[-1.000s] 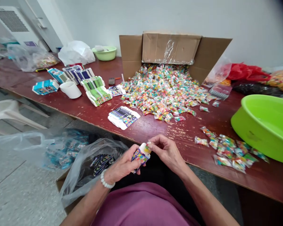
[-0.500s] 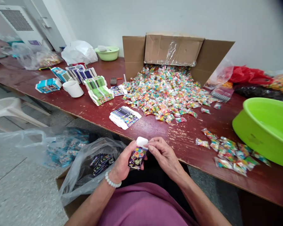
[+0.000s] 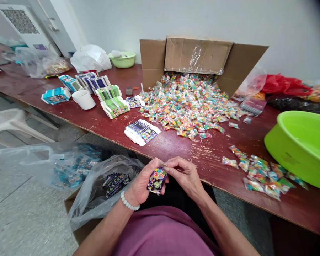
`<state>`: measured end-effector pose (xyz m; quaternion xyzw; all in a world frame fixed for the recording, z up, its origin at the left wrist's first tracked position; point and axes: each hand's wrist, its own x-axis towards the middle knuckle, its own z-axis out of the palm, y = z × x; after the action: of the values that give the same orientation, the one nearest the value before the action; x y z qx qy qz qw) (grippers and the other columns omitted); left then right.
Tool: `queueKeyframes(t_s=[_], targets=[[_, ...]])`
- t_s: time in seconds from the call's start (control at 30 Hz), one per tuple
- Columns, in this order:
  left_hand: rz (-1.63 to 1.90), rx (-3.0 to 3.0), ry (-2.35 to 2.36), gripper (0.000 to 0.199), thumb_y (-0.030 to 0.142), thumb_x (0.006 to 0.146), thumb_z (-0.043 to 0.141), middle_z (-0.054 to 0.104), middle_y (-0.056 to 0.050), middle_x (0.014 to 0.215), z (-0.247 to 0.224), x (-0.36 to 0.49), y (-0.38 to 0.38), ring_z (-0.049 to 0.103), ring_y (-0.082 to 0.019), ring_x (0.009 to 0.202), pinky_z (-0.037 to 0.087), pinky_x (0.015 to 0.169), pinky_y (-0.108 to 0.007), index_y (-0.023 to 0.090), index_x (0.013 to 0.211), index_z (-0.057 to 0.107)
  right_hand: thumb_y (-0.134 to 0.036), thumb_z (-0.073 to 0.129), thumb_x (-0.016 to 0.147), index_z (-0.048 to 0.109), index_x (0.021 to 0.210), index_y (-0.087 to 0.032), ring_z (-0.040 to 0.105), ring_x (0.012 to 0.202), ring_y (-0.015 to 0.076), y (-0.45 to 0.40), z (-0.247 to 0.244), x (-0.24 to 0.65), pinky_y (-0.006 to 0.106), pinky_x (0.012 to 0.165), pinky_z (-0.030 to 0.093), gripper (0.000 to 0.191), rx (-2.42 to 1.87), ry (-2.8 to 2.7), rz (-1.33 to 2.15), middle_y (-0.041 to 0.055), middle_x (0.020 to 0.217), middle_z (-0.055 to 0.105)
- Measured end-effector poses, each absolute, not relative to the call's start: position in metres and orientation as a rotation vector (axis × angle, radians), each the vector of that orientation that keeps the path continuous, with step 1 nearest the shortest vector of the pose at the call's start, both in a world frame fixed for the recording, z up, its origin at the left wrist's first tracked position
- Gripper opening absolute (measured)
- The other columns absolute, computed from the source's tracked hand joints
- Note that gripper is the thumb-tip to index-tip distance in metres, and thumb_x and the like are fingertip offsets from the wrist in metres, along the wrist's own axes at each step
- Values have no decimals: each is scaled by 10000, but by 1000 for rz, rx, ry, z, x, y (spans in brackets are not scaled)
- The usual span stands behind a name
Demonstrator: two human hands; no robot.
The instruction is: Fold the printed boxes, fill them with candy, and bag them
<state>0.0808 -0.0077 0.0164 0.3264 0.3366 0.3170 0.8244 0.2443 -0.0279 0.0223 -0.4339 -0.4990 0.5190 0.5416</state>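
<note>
My left hand (image 3: 144, 183), with a bead bracelet on its wrist, is closed around a small dark purple candy box (image 3: 158, 179). The printed front faces up, and the box tilts slightly over my lap. At its top end, the thumb and fingers of my right hand (image 3: 185, 176) pinch the end flap, which is folded over and mostly hidden by the fingertips. On the table beyond lies a stack of flat purple cartons (image 3: 142, 132). Below left, an open clear plastic bag (image 3: 88, 199) set in a carton holds several dark purple packs (image 3: 116, 183).
Wrapped candies (image 3: 189, 103) spill from a cardboard box (image 3: 198, 55) at the back. A smaller candy pile (image 3: 258, 170) lies beside a green basin (image 3: 296, 145) at right. Green cartons (image 3: 113, 101) and a white mug (image 3: 83, 99) stand left. A plastic chair (image 3: 13, 122) is farther left.
The white top flap stood upright before; now it is bent down under my right fingers. My left hand keeps its hold on the box. The whole view has shifted slightly.
</note>
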Motion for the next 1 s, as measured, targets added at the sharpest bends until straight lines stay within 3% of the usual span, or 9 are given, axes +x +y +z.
queueKeyframes(t_s=[0.13, 0.27, 0.43, 0.53, 0.63, 0.7, 0.83, 1.0], targets=[[643, 561, 754, 380, 569, 915, 478, 669, -27, 643, 14, 82, -6, 608, -156, 438, 487, 383, -236, 206, 995, 554, -343, 704, 854, 734, 847, -211, 690, 756, 173, -29, 21, 251, 313, 734, 541, 136, -1083, -1549, 967, 66, 923, 728], [698, 629, 827, 356, 523, 922, 474, 657, -25, 633, 18, 87, -9, 595, -143, 443, 475, 388, -215, 188, 992, 573, -391, 669, 871, 675, 821, -179, 643, 577, 133, -29, 24, 248, 268, 589, 517, 218, -1186, -1422, 1172, 24, 745, 688], [679, 672, 777, 613, 681, 904, 380, 662, -44, 644, 16, 87, -12, 595, -146, 452, 467, 389, -220, 156, 1135, 596, -404, 712, 815, 647, 825, -161, 610, 501, 120, -25, 26, 243, 255, 511, 498, 252, -1211, -1250, 1401, 11, 698, 687], [648, 738, 835, 691, 728, 880, 373, 665, -58, 635, 11, 85, -13, 571, -118, 414, 432, 385, -196, 118, 1041, 655, -422, 732, 792, 643, 785, -155, 608, 480, 127, -23, 27, 243, 259, 485, 489, 281, -1167, -1165, 1489, 23, 683, 702], [656, 751, 911, 648, 710, 859, 452, 653, -54, 604, 11, 84, -13, 564, -111, 407, 429, 384, -192, 103, 881, 679, -396, 706, 825, 672, 797, -163, 604, 490, 127, -27, 31, 245, 271, 500, 492, 237, -1194, -1267, 1389, 38, 737, 713], [664, 697, 908, 555, 640, 851, 525, 641, -37, 586, 12, 85, -12, 563, -120, 404, 445, 376, -207, 108, 870, 680, -373, 645, 884, 691, 825, -181, 628, 566, 130, -32, 32, 245, 295, 570, 522, 205, -1182, -1429, 1272, 61, 900, 716], [674, 472, 861, 365, 449, 823, 595, 629, 13, 628, 12, 89, -9, 550, -119, 409, 451, 359, -228, 150, 1012, 686, -315, 640, 896, 660, 1008, -220, 645, 937, 212, -44, 27, 237, 369, 826, 522, 148, -1160, -1651, 973, 89, 1113, 648], [900, 640, 959, 372, 386, 788, 637, 698, -31, 825, 12, 76, -5, 633, -124, 608, 491, 532, -209, 153, 1072, 699, -344, 754, 786, 547, 1209, -222, 578, 1022, 242, -42, 12, 227, 398, 887, 496, 487, -1178, -1770, 859, 113, 1196, 585]])
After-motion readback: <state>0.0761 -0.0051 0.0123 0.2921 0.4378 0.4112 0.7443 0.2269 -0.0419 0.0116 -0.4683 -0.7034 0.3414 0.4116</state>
